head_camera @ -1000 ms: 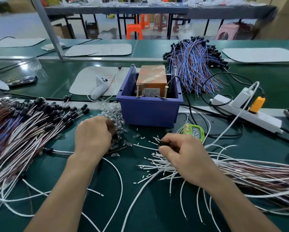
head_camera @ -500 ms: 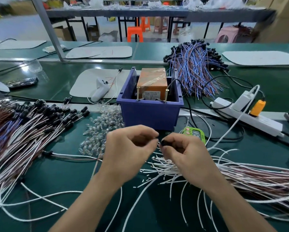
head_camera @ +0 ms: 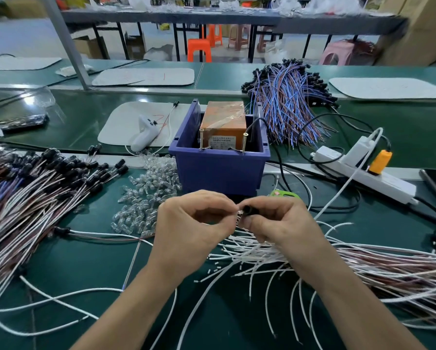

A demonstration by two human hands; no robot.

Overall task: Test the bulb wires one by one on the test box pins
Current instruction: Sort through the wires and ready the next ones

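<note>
Both hands meet just below the middle of the frame, over the green bench (head_camera: 237, 324) and in front of the blue bin (head_camera: 219, 170). The right hand (head_camera: 280, 223) has a narrow grip. Its thumb and forefinger hold a black socket (head_camera: 251, 210) lying roughly level, and the wire of that socket is hidden under the palm. The left hand (head_camera: 194, 223) is curled, with its thumb and forefinger pinched tight at the socket's left end and touching it. Whether anything else sits between those fingertips is too small to tell.

The test box (head_camera: 223, 120), orange and wrapped in tape, stands inside the bin above the hands. Its two brass pins (head_camera: 201, 138) rise at the bin's near edge, well apart from the socket. The print on the box label is unreadable.

White wires (head_camera: 262, 251) fan out beneath the right wrist and run off the right edge of the frame. A heap of clear bulbs (head_camera: 146, 195) lies just left of the bin. Farther left, socketed wires (head_camera: 35, 185) are cut off by the frame edge. A green timer (head_camera: 285, 194) peeks out behind the right knuckles, mostly covered. A white power strip (head_camera: 363, 170) lies at the right.
</note>
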